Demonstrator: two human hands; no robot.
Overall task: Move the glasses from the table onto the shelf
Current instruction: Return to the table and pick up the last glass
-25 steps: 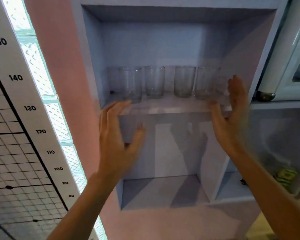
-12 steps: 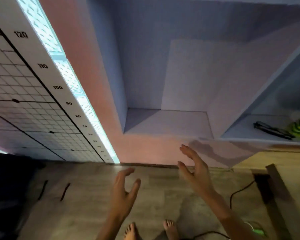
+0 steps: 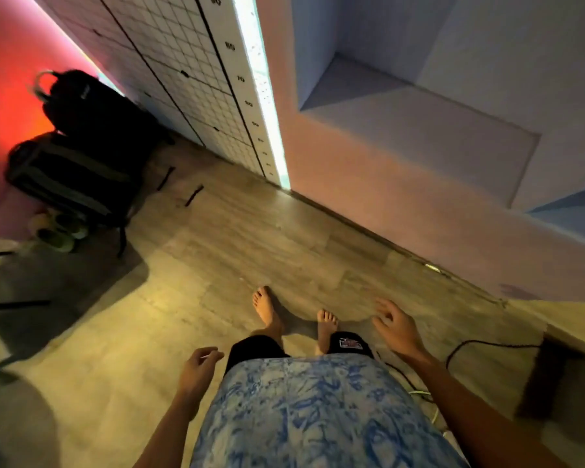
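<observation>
Two black bags (image 3: 81, 153) stood on the floor (image 3: 217, 265) at far left. The left hand (image 3: 198, 368) hung loosely curled, holding nothing. The right hand (image 3: 397, 327) was spread, empty. The shelf (image 3: 419, 130) stood upper right. No glasses showed.

Head cam points down at the grey wood-look floor (image 3: 250, 251). Left hand (image 3: 198, 369) and right hand (image 3: 397, 329) hang loose and empty beside a blue-white patterned shirt (image 3: 314, 410), fingers half curled. Bare feet (image 3: 267, 309) stand on the floor. Pale lilac shelf unit (image 3: 453, 136) upper right, bottom compartment bare. Two black backpacks (image 3: 81, 153) sit against the wall at left, near a white gridded height chart (image 3: 196, 72).
</observation>
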